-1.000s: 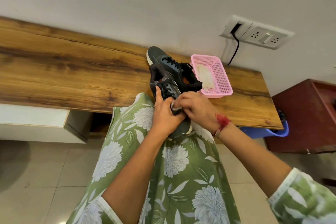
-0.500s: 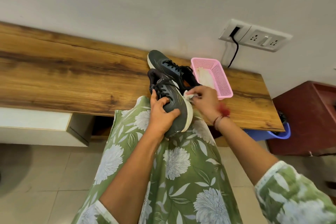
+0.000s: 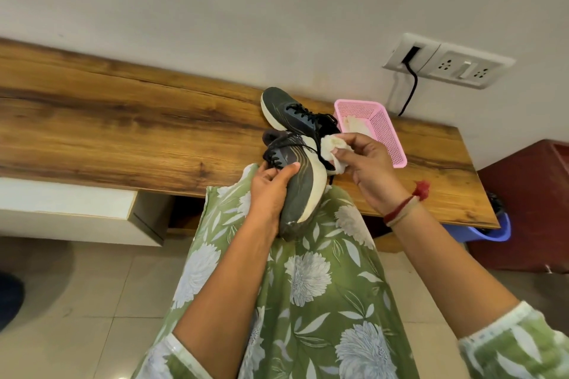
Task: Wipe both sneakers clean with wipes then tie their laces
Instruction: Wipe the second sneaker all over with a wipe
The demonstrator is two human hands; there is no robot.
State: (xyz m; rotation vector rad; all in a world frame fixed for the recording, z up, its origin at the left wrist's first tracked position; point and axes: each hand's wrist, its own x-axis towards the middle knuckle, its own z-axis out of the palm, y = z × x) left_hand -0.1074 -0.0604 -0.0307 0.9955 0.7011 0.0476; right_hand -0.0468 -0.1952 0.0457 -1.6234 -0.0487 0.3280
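Two sneakers: left hand (image 3: 271, 191) grip clenched round held sneaker (image 3: 300, 184); right hand (image 3: 368, 169) pinches wipe (image 3: 331, 148); branding unreadable.

Dark grey sneaker (image 3: 303, 191) (white sole), pink basket (image 3: 388, 135), green floral dress (image 3: 311, 301)

The worktop (image 3: 123, 129) is grained, satin-finished wood. The held sneaker (image 3: 300, 191) has a matt dark fabric upper and a scuffed pale rubber sole. The pink basket (image 3: 388, 135) is perforated plastic. The wipe (image 3: 331, 148) looks like soft crumpled cloth.
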